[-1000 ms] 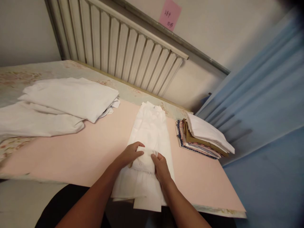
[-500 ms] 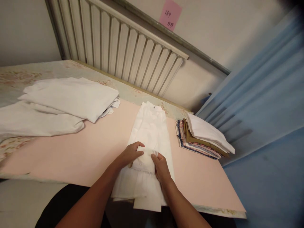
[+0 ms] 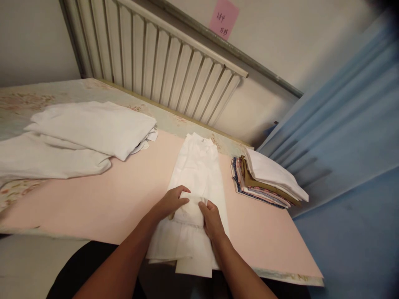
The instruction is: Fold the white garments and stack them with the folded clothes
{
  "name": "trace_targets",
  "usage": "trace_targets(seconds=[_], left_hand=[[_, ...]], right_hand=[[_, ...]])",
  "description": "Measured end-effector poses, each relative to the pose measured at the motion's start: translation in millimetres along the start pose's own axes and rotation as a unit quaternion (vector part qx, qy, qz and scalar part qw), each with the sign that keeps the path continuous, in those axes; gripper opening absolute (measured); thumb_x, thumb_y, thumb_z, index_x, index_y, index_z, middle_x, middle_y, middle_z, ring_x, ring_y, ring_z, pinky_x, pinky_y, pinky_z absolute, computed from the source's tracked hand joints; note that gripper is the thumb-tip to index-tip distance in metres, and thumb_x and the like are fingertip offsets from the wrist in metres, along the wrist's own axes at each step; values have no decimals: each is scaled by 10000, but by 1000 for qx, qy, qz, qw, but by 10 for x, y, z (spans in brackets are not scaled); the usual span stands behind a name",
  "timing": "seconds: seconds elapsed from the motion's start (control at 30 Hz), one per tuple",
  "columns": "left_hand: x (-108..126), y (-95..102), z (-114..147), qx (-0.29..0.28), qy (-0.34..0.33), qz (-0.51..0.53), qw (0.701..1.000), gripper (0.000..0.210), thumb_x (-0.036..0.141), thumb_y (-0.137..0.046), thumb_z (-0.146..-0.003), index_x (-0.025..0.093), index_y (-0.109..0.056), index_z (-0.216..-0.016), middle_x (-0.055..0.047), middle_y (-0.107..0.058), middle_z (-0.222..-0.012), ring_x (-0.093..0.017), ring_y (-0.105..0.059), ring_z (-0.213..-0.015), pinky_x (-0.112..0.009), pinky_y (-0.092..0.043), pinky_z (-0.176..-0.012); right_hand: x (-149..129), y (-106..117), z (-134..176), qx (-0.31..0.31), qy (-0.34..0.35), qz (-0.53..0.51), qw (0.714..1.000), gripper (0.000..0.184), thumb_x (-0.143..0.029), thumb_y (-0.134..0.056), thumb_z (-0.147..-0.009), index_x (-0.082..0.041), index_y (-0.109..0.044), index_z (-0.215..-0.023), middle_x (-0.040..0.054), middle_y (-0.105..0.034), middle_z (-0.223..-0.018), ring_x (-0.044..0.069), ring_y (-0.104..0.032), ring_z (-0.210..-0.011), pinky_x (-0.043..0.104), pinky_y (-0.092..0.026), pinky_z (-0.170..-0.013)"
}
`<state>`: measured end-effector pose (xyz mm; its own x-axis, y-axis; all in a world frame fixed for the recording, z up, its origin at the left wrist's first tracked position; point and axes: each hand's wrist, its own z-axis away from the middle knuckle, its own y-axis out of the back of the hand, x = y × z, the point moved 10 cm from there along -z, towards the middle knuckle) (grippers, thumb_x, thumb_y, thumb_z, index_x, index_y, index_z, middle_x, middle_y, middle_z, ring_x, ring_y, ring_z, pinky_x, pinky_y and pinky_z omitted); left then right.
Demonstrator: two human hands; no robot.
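Observation:
A long white garment (image 3: 199, 166) lies lengthwise in front of me, its lower end hanging past the table's front edge. Part of it is folded up into a raised band (image 3: 188, 214) over the lower half. At the left end of this band, my left hand (image 3: 171, 203) holds the cloth, thumb and forefinger slightly parted around its edge; the other fingers are hidden. My right hand (image 3: 212, 216) pinches the band's right end, thumb on top and fingers curled at the side.
The table has a pink sheet (image 3: 131, 199) over a floral cover (image 3: 71, 93). White cloth (image 3: 93, 128) is heaped at left. On the right stands a stack of folded fabrics (image 3: 264, 182), beside a blue curtain (image 3: 336, 158). A radiator (image 3: 162, 62) runs behind the table.

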<state>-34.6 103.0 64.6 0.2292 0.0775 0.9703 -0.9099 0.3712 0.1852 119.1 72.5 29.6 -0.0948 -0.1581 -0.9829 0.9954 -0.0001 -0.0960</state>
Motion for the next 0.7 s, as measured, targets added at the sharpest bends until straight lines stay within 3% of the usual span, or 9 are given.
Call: trace_targets(seconds=[0.47, 0.7], left_hand=[[-27, -2, -24, 0, -9, 6, 1000, 348, 320, -554, -729, 191, -586, -1051, 28, -584, -705, -135, -562, -594, -232, -422, -511], [-51, -20, -13, -10, 7, 8, 1000, 336, 311, -544, -752, 207, -570, -1070, 37, -567, -681, -110, -532, -498, -207, -361, -407]], right_hand=[[-22, -13, 7, -1, 3, 0, 1000, 367, -442, -637, -804, -158, -668, -1034, 20, -675, -755, 171, -583, -690, 279, -456, -621], [-41, 25, 10, 16, 8, 22, 1000, 420, -491, -659, -756, -163, -676, -1019, 24, -673, -734, 184, -580, -689, 288, -458, -608]])
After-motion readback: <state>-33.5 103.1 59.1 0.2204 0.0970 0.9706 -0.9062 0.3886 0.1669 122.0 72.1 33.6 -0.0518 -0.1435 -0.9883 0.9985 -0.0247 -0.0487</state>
